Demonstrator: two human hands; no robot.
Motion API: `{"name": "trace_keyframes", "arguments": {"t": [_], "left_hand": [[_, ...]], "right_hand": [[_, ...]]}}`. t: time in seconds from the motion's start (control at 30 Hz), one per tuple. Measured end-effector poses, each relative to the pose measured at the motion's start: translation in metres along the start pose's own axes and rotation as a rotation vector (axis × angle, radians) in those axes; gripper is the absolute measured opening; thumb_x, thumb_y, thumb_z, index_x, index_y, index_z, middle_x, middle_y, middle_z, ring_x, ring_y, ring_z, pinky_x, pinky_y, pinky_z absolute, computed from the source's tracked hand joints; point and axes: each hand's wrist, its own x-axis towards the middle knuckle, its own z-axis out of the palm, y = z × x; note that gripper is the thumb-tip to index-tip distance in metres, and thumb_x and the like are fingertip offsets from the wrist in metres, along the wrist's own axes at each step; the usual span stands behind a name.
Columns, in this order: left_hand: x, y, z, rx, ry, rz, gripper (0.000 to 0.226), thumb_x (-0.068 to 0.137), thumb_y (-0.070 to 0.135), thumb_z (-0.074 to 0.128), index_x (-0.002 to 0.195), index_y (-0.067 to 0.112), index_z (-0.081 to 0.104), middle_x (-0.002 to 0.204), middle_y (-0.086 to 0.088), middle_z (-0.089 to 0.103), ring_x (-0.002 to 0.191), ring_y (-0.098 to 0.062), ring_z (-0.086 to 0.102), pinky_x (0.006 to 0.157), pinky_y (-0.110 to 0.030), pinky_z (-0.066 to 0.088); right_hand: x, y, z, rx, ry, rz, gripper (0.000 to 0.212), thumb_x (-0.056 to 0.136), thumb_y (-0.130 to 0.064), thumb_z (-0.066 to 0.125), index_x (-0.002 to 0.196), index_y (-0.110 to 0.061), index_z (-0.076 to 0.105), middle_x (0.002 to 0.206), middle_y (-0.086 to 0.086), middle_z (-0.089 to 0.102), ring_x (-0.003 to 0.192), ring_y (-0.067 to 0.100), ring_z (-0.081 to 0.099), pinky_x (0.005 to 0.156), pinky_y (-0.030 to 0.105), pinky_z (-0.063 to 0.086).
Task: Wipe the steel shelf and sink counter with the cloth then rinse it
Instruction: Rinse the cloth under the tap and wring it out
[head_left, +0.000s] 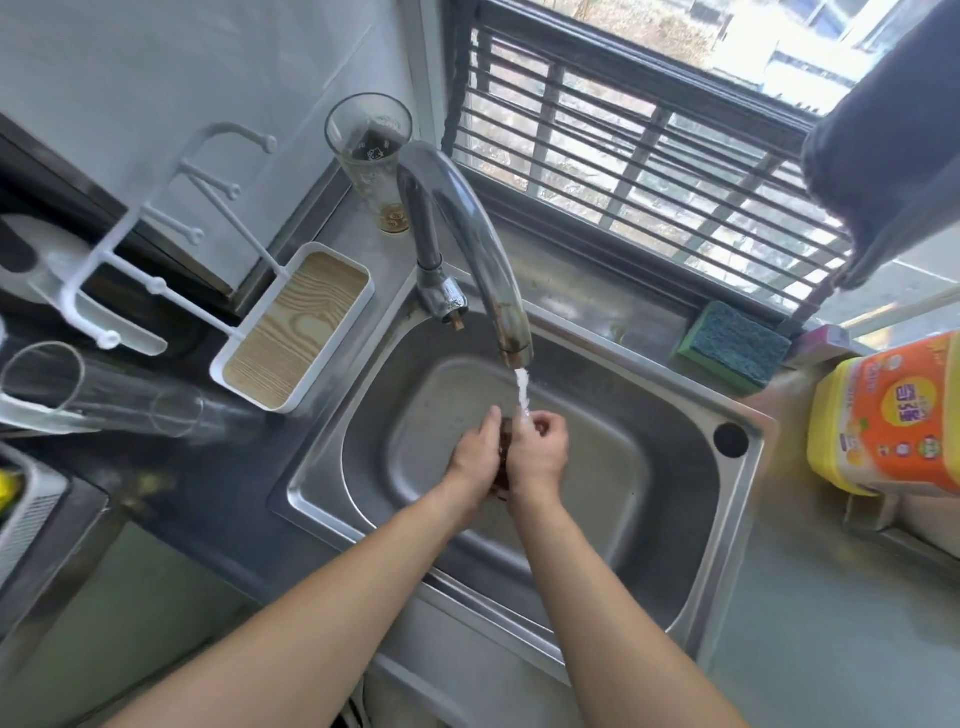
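Note:
Over the steel sink basin (613, 499), my left hand (475, 454) and my right hand (537, 457) are pressed together around a dark brown cloth (504, 457). Only a narrow strip of the cloth shows between the palms. Water streams from the curved steel faucet (483, 249) onto my right hand's fingers. The steel counter (582, 280) runs behind the sink, below the window.
A blue-green sponge (732, 345) lies on the ledge at the right. A yellow-orange detergent jug (888, 421) stands far right. A tall glass (374, 156) is behind the faucet. A white wood-patterned tray (296, 327) and glasses on a rack (93, 395) are at the left.

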Motion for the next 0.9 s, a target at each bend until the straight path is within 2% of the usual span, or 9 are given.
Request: {"name": "trace_keyframes", "arguments": {"t": [0.17, 0.27, 0.37, 0.47, 0.5, 0.6, 0.7, 0.8, 0.9], "left_hand": [[-0.011, -0.001, -0.007, -0.093, -0.228, 0.102, 0.041, 0.104, 0.028, 0.044, 0.068, 0.018, 0.060, 0.047, 0.012, 0.056, 0.035, 0.002, 0.047, 0.035, -0.008, 0.032], [-0.005, 0.002, -0.010, -0.139, -0.142, 0.096, 0.027, 0.104, 0.034, 0.046, 0.091, 0.021, 0.066, 0.075, 0.004, 0.068, 0.058, -0.004, 0.062, 0.045, -0.015, 0.044], [0.005, 0.007, -0.011, -0.214, 0.035, 0.021, 0.026, 0.104, 0.036, 0.047, 0.116, 0.016, 0.057, 0.105, -0.007, 0.067, 0.085, -0.019, 0.065, 0.055, -0.024, 0.051], [0.013, 0.009, -0.012, -0.208, 0.034, 0.000, 0.030, 0.103, 0.038, 0.048, 0.111, 0.015, 0.066, 0.114, -0.013, 0.071, 0.103, -0.028, 0.068, 0.087, -0.040, 0.057], [0.011, 0.009, -0.012, -0.229, 0.023, -0.047, 0.036, 0.102, 0.042, 0.048, 0.101, 0.016, 0.073, 0.107, -0.011, 0.075, 0.099, -0.026, 0.070, 0.087, -0.040, 0.058], [0.007, 0.003, -0.006, -0.266, -0.007, -0.136, 0.053, 0.098, 0.053, 0.051, 0.065, 0.023, 0.080, 0.075, 0.002, 0.077, 0.070, -0.015, 0.071, 0.065, -0.028, 0.055], [0.002, 0.001, -0.003, -0.169, -0.072, -0.122, 0.048, 0.089, 0.054, 0.060, 0.054, 0.024, 0.075, 0.059, 0.005, 0.068, 0.045, -0.011, 0.062, 0.045, -0.018, 0.044], [0.001, 0.001, -0.008, -0.043, -0.186, -0.102, 0.042, 0.068, 0.061, 0.062, 0.055, 0.021, 0.066, 0.051, 0.000, 0.057, 0.031, -0.013, 0.043, 0.037, -0.013, 0.026], [0.011, 0.002, -0.012, -0.016, -0.151, -0.111, 0.041, 0.086, 0.060, 0.058, 0.072, 0.022, 0.067, 0.060, -0.002, 0.060, 0.035, -0.011, 0.046, 0.038, -0.014, 0.028]], "right_hand": [[0.025, -0.012, -0.009, 0.204, 0.105, 0.220, 0.005, 0.090, -0.015, 0.062, 0.095, -0.013, 0.061, 0.096, 0.015, 0.069, 0.089, 0.029, 0.064, 0.087, 0.043, 0.055], [0.022, -0.015, -0.012, 0.424, 0.092, 0.331, 0.019, 0.091, -0.011, 0.050, 0.080, -0.011, 0.065, 0.080, 0.009, 0.068, 0.078, 0.029, 0.064, 0.076, 0.041, 0.056], [0.008, -0.007, -0.012, 0.359, -0.080, 0.365, 0.031, 0.092, -0.026, 0.048, 0.074, -0.015, 0.071, 0.084, 0.011, 0.072, 0.078, 0.031, 0.065, 0.077, 0.044, 0.056], [-0.005, 0.004, -0.009, 0.248, -0.335, 0.226, 0.041, 0.085, -0.055, 0.059, 0.083, -0.019, 0.077, 0.091, 0.007, 0.077, 0.087, 0.027, 0.073, 0.081, 0.041, 0.058], [-0.006, 0.006, -0.008, 0.154, -0.343, 0.141, 0.043, 0.080, -0.059, 0.065, 0.093, -0.018, 0.073, 0.097, 0.008, 0.077, 0.093, 0.026, 0.073, 0.086, 0.043, 0.059], [-0.001, 0.010, -0.001, -0.128, -0.188, -0.047, 0.039, 0.089, -0.049, 0.068, 0.105, -0.013, 0.062, 0.104, 0.010, 0.073, 0.102, 0.031, 0.069, 0.095, 0.048, 0.054], [0.010, 0.001, -0.001, -0.138, -0.073, -0.006, 0.042, 0.097, -0.050, 0.056, 0.110, -0.012, 0.067, 0.108, 0.012, 0.074, 0.105, 0.033, 0.067, 0.097, 0.043, 0.051], [0.030, -0.010, -0.011, -0.040, 0.024, 0.208, 0.048, 0.098, -0.046, 0.050, 0.100, -0.003, 0.071, 0.102, 0.016, 0.072, 0.092, 0.032, 0.065, 0.084, 0.037, 0.050], [0.032, -0.016, -0.018, 0.276, 0.071, 0.373, 0.033, 0.093, -0.035, 0.051, 0.083, -0.009, 0.068, 0.084, 0.009, 0.071, 0.079, 0.031, 0.066, 0.070, 0.036, 0.054]]}}
